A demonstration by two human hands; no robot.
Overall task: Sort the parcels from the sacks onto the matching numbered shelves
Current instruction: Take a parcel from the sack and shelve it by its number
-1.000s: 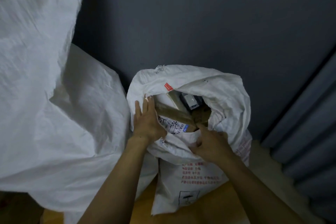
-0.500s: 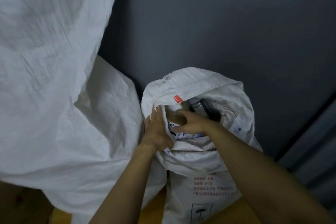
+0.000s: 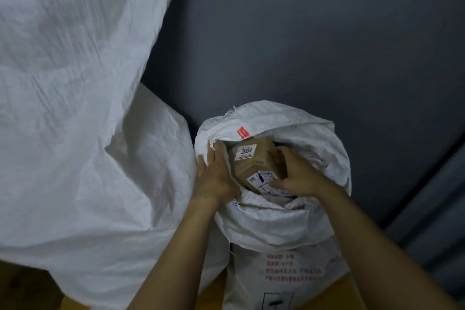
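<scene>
Open sack [image 3: 274, 224] stands right of centre against grey wall [image 3: 314, 33]; bulky closed sacks [image 3: 75, 88] fill the left. Brown parcel [image 3: 256, 166] sits in the sack's mouth, half out, tilted. Its label [image 3: 246, 151] faces up and reads 2004.

Left hand [image 3: 216, 178]: fingers [image 3: 210, 158] lie fairly straight on the sack's left rim, pressing it back, grasping nothing. Right hand [image 3: 299, 178]: fingers [image 3: 284, 156] curl round the parcel's right side, thumb low on its near face.

Risks, as I judge them:
- One-handed hold on one side of the parcel, so it could twist and drop back into the sack.
- Slack rim may fold inward and snag the parcel if the left hand eases off.
- Dim light, so the label may be misread. No shelves are in view to check it against.
</scene>
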